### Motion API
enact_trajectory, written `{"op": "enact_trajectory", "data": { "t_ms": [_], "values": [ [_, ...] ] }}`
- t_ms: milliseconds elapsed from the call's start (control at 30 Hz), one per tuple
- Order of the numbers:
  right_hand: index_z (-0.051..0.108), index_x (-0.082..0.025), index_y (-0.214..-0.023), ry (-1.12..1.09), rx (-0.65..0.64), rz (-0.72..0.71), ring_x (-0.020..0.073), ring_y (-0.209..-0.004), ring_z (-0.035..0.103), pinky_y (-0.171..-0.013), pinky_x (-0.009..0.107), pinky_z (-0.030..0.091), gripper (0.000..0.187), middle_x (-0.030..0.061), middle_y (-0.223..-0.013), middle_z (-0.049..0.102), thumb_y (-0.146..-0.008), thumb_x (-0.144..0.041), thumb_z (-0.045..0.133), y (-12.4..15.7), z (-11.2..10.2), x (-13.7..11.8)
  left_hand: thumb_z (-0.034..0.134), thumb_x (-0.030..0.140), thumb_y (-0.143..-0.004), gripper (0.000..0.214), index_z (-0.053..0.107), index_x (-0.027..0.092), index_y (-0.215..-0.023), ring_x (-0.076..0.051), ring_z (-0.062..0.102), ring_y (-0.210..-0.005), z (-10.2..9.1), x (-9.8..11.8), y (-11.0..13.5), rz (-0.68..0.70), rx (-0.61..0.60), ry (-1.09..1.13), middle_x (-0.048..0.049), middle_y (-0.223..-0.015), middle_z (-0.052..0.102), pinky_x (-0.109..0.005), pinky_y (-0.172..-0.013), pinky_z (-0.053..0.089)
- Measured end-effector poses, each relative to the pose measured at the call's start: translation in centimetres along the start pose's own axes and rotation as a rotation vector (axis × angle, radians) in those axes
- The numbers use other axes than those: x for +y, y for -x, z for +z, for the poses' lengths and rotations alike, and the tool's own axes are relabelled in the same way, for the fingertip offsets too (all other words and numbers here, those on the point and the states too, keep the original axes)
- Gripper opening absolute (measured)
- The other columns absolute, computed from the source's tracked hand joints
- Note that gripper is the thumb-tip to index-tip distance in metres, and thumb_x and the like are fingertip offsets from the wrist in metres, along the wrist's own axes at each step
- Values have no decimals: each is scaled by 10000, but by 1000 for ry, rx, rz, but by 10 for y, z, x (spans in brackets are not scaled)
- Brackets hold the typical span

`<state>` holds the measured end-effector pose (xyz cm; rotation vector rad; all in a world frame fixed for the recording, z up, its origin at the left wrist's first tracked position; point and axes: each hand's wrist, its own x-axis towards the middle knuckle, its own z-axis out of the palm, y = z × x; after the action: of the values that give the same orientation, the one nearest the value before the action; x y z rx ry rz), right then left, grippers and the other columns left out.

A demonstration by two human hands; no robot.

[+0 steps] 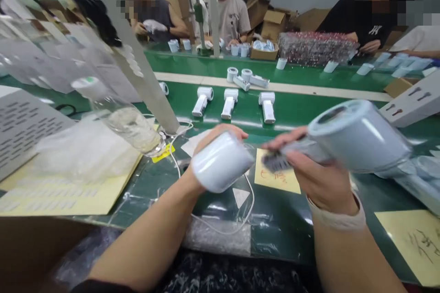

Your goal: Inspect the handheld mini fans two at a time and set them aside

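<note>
Two hands busy | left hand (211, 142): fingers (227, 130) closed around a film-wrapped pale blue cylinder (222, 162), just left of the yellow note (275, 176) | right hand (309, 174): fingers (283, 137) gripping a larger wrapped cylinder (359, 137), just right of that note | barcode label (275, 162) above the note

Your left hand (216, 135) is partly hidden behind the white wrapped cylinder (220, 162), which covers most of its palm and fingers. Your right hand (309, 178) hides part of the second wrapped cylinder (359, 137), and the striped label (277, 162) by your fingers is too blurred to read. The handwriting on the yellow paper (409, 242) runs off the right edge, the cardboard box (34, 252) is cut off at the bottom-left corner, and the co-worker (357, 23) is cut off by the top edge.
</note>
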<state>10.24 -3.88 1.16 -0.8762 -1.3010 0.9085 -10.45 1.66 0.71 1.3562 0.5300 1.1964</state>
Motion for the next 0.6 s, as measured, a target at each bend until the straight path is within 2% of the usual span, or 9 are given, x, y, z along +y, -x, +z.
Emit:
{"op": "enact_trajectory", "data": {
  "t_ms": [100, 200, 300, 400, 467, 533, 600],
  "values": [
    [698, -305, -980, 17, 6, 27, 262, -1017, 708, -959, 520, 579, 183, 10, -997, 740, -820, -323, 786, 1, 2, -1, 830, 321, -736, 265, 689, 242, -947, -175, 644, -752, 4, 2, 1, -7, 114, 106, -3, -782, 671, -308, -710, 539],
    [707, -310, -1000, 36, -47, 66, 278, -1042, 702, -989, 548, 563, 188, 16, -1013, 742, -828, -340, 777, 3, 0, 0, 843, 326, -721, 258, 653, 238, -872, -141, 596, -658, 3, 8, 2, -54, 183, 169, 32, -683, 599, -283, -666, 514],
    [707, -319, -997, -4, -43, 110, 281, -1024, 709, -972, 552, 576, 176, 12, -974, 740, -836, -353, 770, 4, 1, -5, 852, 275, -709, 269, 672, 245, -908, -147, 589, -678, -1, 11, 4, -54, 79, 88, 20, -720, 612, -293, -676, 508],
    [704, -297, -980, -37, 44, 106, 269, -988, 715, -927, 527, 602, 165, 11, -961, 724, -834, -330, 773, 2, 1, -7, 869, 229, -685, 331, 705, 246, -972, -159, 611, -758, -7, 9, 6, -12, 80, -44, -4, -807, 658, -287, -728, 515],
    [685, -282, -997, -43, 72, 147, 256, -953, 713, -877, 494, 618, 232, 12, -953, 707, -806, -340, 803, 0, 0, -3, 883, 242, -672, 440, 704, 253, -1073, -165, 629, -783, -10, 8, 6, -37, 72, -56, -15, -867, 678, -275, -716, 523],
    [646, -271, -1014, -78, 71, 252, 238, -867, 709, -793, 457, 632, 353, 2, -894, 679, -750, -388, 850, -3, 1, 6, 870, 332, -699, 501, 681, 247, -1154, -163, 641, -707, -11, 7, 7, -153, -55, 30, -31, -894, 688, -270, -615, 518],
    [594, -259, -1008, -145, 88, 382, 213, -749, 691, -700, 426, 632, 450, -14, -829, 645, -705, -441, 872, -5, 4, 17, 810, 511, -740, 529, 670, 217, -1157, -146, 611, -557, -8, 3, 8, -296, -156, 164, -44, -843, 692, -264, -487, 475]
  ]
}}
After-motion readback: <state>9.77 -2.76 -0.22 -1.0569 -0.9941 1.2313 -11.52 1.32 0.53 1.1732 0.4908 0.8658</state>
